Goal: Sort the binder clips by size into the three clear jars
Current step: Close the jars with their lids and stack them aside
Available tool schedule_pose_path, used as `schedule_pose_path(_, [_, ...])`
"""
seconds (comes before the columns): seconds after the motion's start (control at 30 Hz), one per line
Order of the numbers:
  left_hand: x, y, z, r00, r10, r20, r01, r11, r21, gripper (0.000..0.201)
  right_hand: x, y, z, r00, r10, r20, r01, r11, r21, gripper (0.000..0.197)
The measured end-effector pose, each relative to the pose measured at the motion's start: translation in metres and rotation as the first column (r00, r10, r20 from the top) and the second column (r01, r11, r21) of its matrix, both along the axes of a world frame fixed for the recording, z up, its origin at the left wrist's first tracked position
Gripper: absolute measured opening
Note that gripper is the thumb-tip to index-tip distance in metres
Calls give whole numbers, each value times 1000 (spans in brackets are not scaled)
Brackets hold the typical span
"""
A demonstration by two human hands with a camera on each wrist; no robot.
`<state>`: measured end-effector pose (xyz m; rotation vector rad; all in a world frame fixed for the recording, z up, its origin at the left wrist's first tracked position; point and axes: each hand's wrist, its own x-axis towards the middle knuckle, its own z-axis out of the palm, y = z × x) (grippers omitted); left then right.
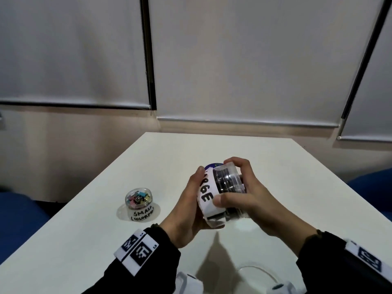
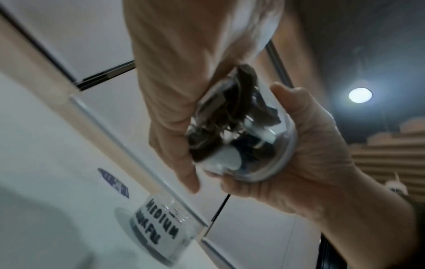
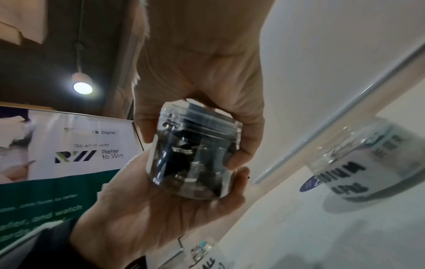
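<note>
A clear jar labelled LARGE (image 1: 220,192), packed with black binder clips, is held tilted on its side above the white table (image 1: 233,149). My left hand (image 1: 191,206) grips its labelled body and base. My right hand (image 1: 252,194) curls round its ribbed top end. The right wrist view shows the large jar (image 3: 195,154) between both hands. A small jar (image 1: 139,201) of coloured clips, labelled SMALL, stands to the left. The jar labelled MEDIUM (image 2: 158,231) stands on the table beyond the hands and is hidden in the head view.
A blue round sticker (image 1: 214,165) lies on the table just behind the hands. Blue chairs sit at the left (image 1: 17,209) and right (image 1: 371,181) sides of the table. White devices with a cable (image 1: 256,270) lie at the near edge.
</note>
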<state>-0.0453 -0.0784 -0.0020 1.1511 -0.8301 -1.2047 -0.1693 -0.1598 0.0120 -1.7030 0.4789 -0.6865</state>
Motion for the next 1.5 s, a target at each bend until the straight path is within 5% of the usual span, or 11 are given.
schedule_pose_path(0.17, [6,12,7,981,2,-196,14,997,80,63,10,11,0,990,-123,-66,80,886,-456,76])
schedule_pose_path(0.33, [13,31,11,897,-115,-428,194,970,145,63,4,7,7,983,124,-134,-183,621,-762,82])
schedule_pose_path(0.53, [13,56,11,886,-97,-454,195,966,172,64,14,15,0,952,306,-12,-187,548,-816,83])
schedule_pose_path(0.73, [14,71,7,892,-90,-442,194,961,196,52,16,19,-6,928,371,-4,-154,373,-915,73])
schedule_pose_path(0.8, [12,69,4,902,-51,-429,142,973,183,58,16,20,-8,940,340,-16,-159,399,-903,70])
schedule_pose_path(0.9, [6,62,3,933,53,-355,-10,992,123,60,18,31,-13,977,209,42,-104,640,-761,63])
schedule_pose_path(1.07, [-5,49,-2,958,240,-157,-251,966,-56,48,30,49,-11,999,-40,3,40,971,-237,50])
schedule_pose_path(1.13, [-11,43,-6,945,308,-113,-323,934,-152,47,34,48,-4,999,-53,-7,53,997,62,38])
schedule_pose_path(1.2, [-14,36,-5,939,340,-58,-344,915,-210,58,31,43,4,998,-56,-34,61,982,181,25])
schedule_pose_path(1.37, [-12,21,4,911,260,320,-226,964,-141,71,1,13,26,986,-57,-159,57,998,-4,37])
schedule_pose_path(1.5, [-16,18,-1,765,112,634,-205,976,74,72,-39,-11,29,876,-329,-353,165,891,-422,61])
